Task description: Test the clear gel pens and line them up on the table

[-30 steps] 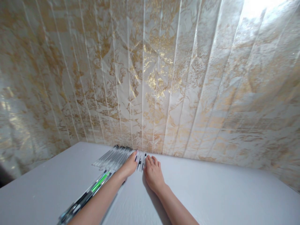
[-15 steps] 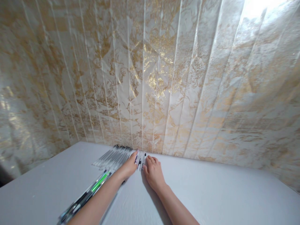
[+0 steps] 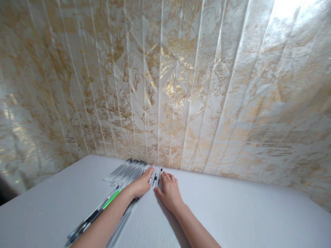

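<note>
A few slim pens with clear or pale barrels lie side by side between my hands. My left hand (image 3: 141, 183) rests low on the table at their left, its fingers stretched forward against a pale pinkish pen (image 3: 151, 175). Beside that pen is another with a dark grip (image 3: 155, 178). My right hand (image 3: 170, 190) lies on the other side, fingers slightly bent and thumb spread away from them. Its fingertips are close to a black-capped pen (image 3: 161, 171); whether they touch it I cannot tell. The undersides of both hands are hidden.
Left of my hands lies a row of clear pens (image 3: 125, 172) with dark ends. Nearer me are a bright green pen (image 3: 111, 198), several dark pens (image 3: 86, 220) and more clear pens (image 3: 120, 225), partly behind my left forearm. A gold-patterned shiny sheet (image 3: 165, 86) rises behind the white table (image 3: 245, 213).
My right thumb has moved out to the left, towards the near ends of the pens. My left hand has shifted slightly, and more clear pens show beside its forearm.
</note>
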`<state>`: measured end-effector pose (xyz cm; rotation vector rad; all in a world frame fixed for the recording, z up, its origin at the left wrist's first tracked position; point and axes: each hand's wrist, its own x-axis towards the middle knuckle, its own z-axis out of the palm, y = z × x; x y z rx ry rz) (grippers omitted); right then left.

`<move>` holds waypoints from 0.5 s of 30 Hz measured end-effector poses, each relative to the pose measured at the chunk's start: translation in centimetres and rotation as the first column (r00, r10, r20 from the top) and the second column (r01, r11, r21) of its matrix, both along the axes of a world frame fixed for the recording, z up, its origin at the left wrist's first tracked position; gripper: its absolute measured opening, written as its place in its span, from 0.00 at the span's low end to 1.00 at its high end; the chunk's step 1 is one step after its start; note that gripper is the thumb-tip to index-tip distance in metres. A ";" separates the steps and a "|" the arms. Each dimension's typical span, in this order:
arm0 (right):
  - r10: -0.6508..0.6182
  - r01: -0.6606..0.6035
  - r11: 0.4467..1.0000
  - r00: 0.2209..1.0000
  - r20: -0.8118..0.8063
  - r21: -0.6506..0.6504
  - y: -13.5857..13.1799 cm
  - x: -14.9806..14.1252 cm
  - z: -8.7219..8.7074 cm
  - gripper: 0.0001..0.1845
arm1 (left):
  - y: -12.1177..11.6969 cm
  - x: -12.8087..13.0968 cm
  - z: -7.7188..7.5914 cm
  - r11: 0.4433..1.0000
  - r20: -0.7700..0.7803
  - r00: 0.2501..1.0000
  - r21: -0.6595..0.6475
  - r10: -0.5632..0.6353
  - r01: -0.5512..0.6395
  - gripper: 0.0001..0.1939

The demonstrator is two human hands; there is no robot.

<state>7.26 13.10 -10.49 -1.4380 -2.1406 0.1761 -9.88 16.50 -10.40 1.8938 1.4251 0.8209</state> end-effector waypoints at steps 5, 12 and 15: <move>-0.018 0.019 1.000 0.999 0.032 -0.002 0.4 -0.1 -0.3 0.27 | -0.3 -0.1 0.6 0.999 -0.037 0.999 -0.050 -0.025 0.023 0.40; -0.028 0.028 0.999 0.999 0.033 -0.020 0.5 -0.2 0.0 0.26 | -0.5 0.4 1.0 0.999 -0.060 0.998 -0.039 0.011 -0.014 0.39; -0.027 0.027 1.000 0.999 0.020 0.001 0.6 -0.2 -0.2 0.25 | -0.7 0.7 1.1 0.999 -0.073 0.997 -0.041 0.026 -0.029 0.39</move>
